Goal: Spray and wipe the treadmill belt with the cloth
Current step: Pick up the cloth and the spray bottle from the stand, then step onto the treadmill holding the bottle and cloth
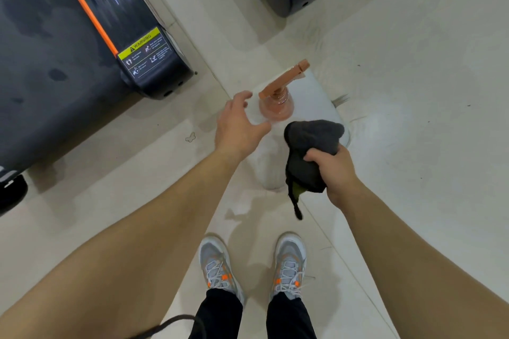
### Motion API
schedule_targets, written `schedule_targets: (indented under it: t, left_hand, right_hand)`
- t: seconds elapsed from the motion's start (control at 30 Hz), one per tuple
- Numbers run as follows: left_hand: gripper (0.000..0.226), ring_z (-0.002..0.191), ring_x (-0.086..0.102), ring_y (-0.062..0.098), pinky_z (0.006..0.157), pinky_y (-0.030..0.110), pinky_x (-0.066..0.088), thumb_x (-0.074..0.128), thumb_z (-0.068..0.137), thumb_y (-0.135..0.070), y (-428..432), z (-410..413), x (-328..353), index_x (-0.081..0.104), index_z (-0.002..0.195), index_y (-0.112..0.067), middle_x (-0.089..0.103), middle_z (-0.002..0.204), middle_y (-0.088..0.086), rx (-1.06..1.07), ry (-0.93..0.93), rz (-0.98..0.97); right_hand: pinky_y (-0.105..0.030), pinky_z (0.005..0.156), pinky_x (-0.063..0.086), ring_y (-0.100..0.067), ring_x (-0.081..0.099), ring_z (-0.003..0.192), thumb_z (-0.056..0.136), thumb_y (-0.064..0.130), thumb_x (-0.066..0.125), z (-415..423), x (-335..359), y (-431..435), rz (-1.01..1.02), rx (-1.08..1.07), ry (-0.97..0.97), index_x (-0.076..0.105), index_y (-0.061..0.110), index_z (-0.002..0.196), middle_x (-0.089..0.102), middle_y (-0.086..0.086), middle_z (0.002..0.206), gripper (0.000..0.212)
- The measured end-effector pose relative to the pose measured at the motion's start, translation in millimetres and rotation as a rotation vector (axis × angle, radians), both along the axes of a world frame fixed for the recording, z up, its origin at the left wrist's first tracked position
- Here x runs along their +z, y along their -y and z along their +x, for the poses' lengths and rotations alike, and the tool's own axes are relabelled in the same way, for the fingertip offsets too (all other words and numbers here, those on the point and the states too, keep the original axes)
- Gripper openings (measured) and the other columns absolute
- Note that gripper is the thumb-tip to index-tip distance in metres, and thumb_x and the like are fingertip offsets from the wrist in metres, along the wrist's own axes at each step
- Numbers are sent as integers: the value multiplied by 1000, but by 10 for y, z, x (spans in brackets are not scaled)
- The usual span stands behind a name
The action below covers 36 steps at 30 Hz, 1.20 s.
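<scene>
Your left hand (239,126) hovers just left of the bottle (275,104), fingers and thumb spread wide into a cup sized for its body. I can't tell whether your skin meets the plastic. The bottle stands upright on a white block (316,85), trigger head pointing up and away from you, so it sits at easy reach without a deep bend.

Just right of the bottle and nearer you, your right hand (334,173) holds the cloth (311,146) in a tight fist. It's bunched into a wad, with one tail dangling below. Keeping it there leaves the wiping hand loaded while the other deals with the sprayer.

The belt (41,49) lies well left of the bottle, and darker blotches mark it. They read as damp patches, so I judge that spray is already on it and the wipe is what's left. An orange stripe (82,5) and a warning label (146,53) sit between belt and bottle. Your shoes (220,264) are planted below the bottle, facing it, so you'd need to turn left to reach the belt.
</scene>
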<state>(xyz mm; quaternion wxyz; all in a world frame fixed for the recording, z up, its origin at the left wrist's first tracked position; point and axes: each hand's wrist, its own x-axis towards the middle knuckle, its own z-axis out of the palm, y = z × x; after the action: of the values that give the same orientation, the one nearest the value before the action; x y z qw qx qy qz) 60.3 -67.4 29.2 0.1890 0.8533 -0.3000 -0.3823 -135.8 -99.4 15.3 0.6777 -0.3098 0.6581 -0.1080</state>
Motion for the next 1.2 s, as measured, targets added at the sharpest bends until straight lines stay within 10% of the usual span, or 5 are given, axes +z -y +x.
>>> schedule_targets:
  t: [0.2, 0.4, 0.6, 1.0, 1.2]
  left_hand:
    - [60, 143, 34, 23, 119, 35, 32, 80, 88, -30, 381, -36, -201, 56, 142, -36, 45, 154, -1, -108, -126, -188]
    - [33, 86, 57, -9, 65, 1, 40, 82, 87, -31, 174, 13, 71, 64, 114, -26, 63, 98, -19, -2, -181, -230]
    - [49, 91, 69, 19, 84, 38, 58, 87, 65, -44, -198, 284, 1019, 64, 101, -20, 71, 94, -2, 185, -212, -308]
    - [29, 78, 56, 14, 91, 39, 51, 68, 77, -47, -1344, 1787, 4117, 44, 87, -62, 52, 76, -14, 535, -175, -522]
    - [54, 96, 66, 24, 97, 51, 50, 67, 77, -55, -2218, 2778, 5157, 43, 122, -37, 63, 81, -29, 662, 2, -541]
  right_hand:
    - [-37, 74, 57, -25, 65, 96, 85, 10, 71, 254, -160, 240, 3, -221, -58, 52, 14, 125, 63, -5, 105, 45]
    - [-41, 80, 60, -26, 66, 99, 84, 13, 73, 320, -9, 148, 52, -313, -51, 55, 19, 129, 67, -6, 111, 49]
    - [-45, 81, 58, -33, 65, 103, 83, 6, 64, 508, 789, -181, 28, -252, -102, 56, 18, 126, 65, -11, 106, 46]
    - [-64, 93, 47, -58, 61, 114, 58, 25, 69, 2425, 3623, -943, 312, 172, 274, 65, -4, 126, 65, -34, 125, 74]
    - [-66, 101, 44, -50, 67, 104, 75, 30, 67, 3508, 4709, -1548, 290, 412, 313, 69, -3, 121, 69, -28, 120, 56]
